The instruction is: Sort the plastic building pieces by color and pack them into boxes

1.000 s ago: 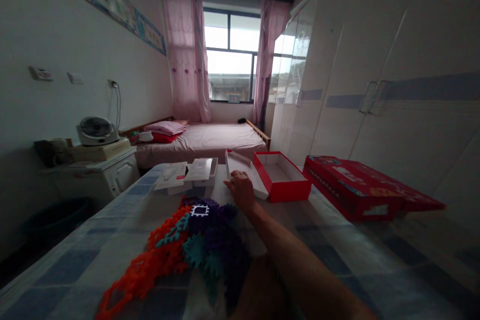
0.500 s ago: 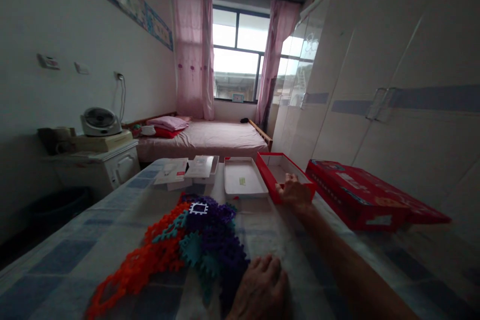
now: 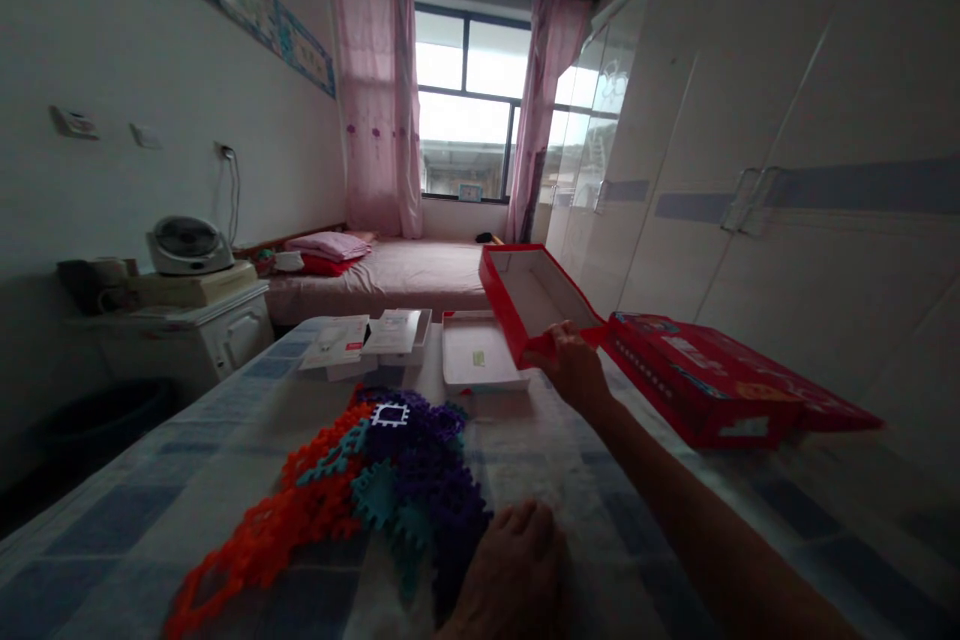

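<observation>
Right hand has its fingers closed on the red box, tilted up off the counter toward the far edge. Left hand lies flat, fingers spread, empty, touching the puzzle pieces.

No text can be read, print on the long red box too blurred, wall banner only a smear of colour, leaflets on the surface with unreadable red marks, tiny illegible label on the tray, held box plain inside.

On the table, the puzzle pile lies in front; behind it sits the tray, with the open box right of it.
</observation>
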### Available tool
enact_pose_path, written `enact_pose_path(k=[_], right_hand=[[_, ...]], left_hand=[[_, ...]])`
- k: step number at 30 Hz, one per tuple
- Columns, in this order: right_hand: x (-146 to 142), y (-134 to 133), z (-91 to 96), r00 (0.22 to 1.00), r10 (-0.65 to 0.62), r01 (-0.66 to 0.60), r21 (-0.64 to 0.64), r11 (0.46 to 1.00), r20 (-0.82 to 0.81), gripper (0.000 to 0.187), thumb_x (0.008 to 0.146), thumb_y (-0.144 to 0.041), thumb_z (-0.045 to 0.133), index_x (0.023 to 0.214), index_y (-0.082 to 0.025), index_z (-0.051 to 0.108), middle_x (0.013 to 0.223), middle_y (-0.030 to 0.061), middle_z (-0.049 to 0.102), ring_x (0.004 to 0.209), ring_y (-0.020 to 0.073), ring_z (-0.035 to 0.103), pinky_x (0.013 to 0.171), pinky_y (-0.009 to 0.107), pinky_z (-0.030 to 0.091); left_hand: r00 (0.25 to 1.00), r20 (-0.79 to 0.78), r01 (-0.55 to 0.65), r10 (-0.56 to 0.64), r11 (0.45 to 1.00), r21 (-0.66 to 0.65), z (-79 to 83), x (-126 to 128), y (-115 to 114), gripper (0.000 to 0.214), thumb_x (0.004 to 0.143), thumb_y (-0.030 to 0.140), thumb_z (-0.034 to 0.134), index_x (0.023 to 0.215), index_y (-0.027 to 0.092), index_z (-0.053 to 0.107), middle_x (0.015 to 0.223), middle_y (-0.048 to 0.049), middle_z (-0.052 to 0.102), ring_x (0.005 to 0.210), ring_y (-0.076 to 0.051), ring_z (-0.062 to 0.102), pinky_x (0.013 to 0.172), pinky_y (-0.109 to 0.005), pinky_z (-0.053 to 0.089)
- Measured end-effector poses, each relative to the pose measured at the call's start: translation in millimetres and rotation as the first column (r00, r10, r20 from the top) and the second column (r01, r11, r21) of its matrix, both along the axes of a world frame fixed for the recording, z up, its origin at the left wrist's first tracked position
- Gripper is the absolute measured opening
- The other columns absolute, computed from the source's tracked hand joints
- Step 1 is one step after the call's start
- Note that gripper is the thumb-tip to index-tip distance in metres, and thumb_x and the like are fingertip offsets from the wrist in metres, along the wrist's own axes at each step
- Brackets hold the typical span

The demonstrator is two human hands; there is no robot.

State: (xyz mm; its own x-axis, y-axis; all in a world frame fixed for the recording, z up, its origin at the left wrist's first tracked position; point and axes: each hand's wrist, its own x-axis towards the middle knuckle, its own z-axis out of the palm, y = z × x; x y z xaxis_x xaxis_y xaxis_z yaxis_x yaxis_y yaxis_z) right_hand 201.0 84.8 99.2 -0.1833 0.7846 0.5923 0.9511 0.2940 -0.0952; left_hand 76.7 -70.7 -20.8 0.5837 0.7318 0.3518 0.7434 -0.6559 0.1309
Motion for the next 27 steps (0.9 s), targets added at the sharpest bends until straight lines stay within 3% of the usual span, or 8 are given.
enact_pose_path(k=[3,8,11,14,17,19,22,27], right_hand=[[-36.6,-2.0,2.4,1.0,0.015,-0.015,0.013,1.0,0.004,0.038,0.088,-0.052,0.044,0.1,-0.018,0.053,0.103,0.0082,0.057,0.08,0.0183,0.062,0.065,0.026,0.043],[-82.4,0.7,-18.4,0.997,0.058,-0.063,-0.117,0.991,-0.041,0.035,0.085,-0.043,0.053,0.108,-0.017,0.053,0.111,0.0118,0.056,0.085,0.0208,0.063,0.071,0.028,0.047],[-89.4,-2.1,-28.4,0.989,0.134,-0.143,-0.139,0.98,-0.069,0.041,0.085,-0.034,0.052,0.122,-0.017,0.047,0.122,0.0132,0.051,0.094,0.022,0.062,0.077,0.03,0.048],[-77.8,-9.3,-32.1,0.961,0.237,-0.246,-0.047,0.968,-0.14,0.053,0.084,-0.03,0.051,0.134,-0.017,0.036,0.134,0.0147,0.04,0.111,0.0252,0.053,0.083,0.034,0.048],[-42.6,-18.0,-35.4,0.95,0.273,-0.267,0.064,0.962,-0.154,0.058,0.084,-0.032,0.049,0.137,-0.017,0.03,0.14,0.0141,0.034,0.123,0.0263,0.042,0.088,0.037,0.047],[-5.6,-23.7,-38.4,0.978,0.192,-0.185,0.087,0.979,-0.081,0.056,0.085,-0.032,0.047,0.136,-0.015,0.032,0.14,0.0145,0.035,0.126,0.0266,0.037,0.094,0.039,0.042],[63.1,-33.3,-40.9,0.994,-0.094,0.088,0.095,0.992,0.064,0.055,0.085,-0.031,0.046,0.134,-0.012,0.034,0.14,0.0162,0.035,0.127,0.0288,0.033,0.1,0.044,0.033],[171.1,-53.1,-40.0,0.848,-0.512,0.502,0.105,0.859,0.14,0.061,0.081,-0.039,0.052,0.133,-0.01,0.037,0.137,0.0187,0.037,0.126,0.0342,0.029,0.098,0.051,0.029]], left_hand=[[1.0,0.005,-0.014,0.014,0.998,-0.055,10.1,-1.0,-6.1,0.028,0.082,0.028,0.052,0.107,0.015,0.056,0.116,-0.0082,0.057,0.106,-0.024,0.052,0.094,-0.039,0.046],[1.0,0.005,-0.007,0.007,0.996,-0.086,23.0,-2.2,-12.0,0.028,0.083,0.028,0.051,0.107,0.015,0.056,0.111,-0.0076,0.058,0.105,-0.024,0.052,0.093,-0.038,0.046],[1.0,-0.01,-0.008,0.007,0.996,-0.09,28.4,-2.8,-14.6,0.023,0.084,0.028,0.049,0.101,0.014,0.057,0.104,-0.0068,0.06,0.1,-0.023,0.053,0.091,-0.036,0.047],[1.0,-0.011,-0.015,0.014,0.996,-0.088,33.3,-4.5,-15.9,0.023,0.085,0.03,0.048,0.099,0.014,0.057,0.104,-0.0071,0.059,0.099,-0.023,0.053,0.09,-0.037,0.047],[1.0,-0.011,0.0,-0.001,0.997,-0.083,35.7,-6.0,-15.7,0.026,0.086,0.032,0.046,0.103,0.015,0.056,0.109,-0.0084,0.058,0.102,-0.023,0.053,0.09,-0.038,0.047],[1.0,0.0,0.011,-0.011,0.995,-0.095,35.1,-5.8,-16.0,0.027,0.085,0.03,0.048,0.106,0.015,0.056,0.113,-0.0088,0.058,0.106,-0.023,0.052,0.093,-0.038,0.045],[0.999,0.025,-0.023,0.026,0.992,-0.125,32.0,-4.5,-15.3,0.029,0.083,0.024,0.05,0.111,0.016,0.056,0.12,-0.0086,0.057,0.111,-0.023,0.051,0.097,-0.039,0.043],[0.999,0.036,-0.029,0.034,0.99,-0.14,29.0,-3.6,-13.5,0.035,0.084,0.018,0.046,0.117,0.016,0.056,0.126,-0.009,0.055,0.116,-0.024,0.05,0.101,-0.04,0.041]])
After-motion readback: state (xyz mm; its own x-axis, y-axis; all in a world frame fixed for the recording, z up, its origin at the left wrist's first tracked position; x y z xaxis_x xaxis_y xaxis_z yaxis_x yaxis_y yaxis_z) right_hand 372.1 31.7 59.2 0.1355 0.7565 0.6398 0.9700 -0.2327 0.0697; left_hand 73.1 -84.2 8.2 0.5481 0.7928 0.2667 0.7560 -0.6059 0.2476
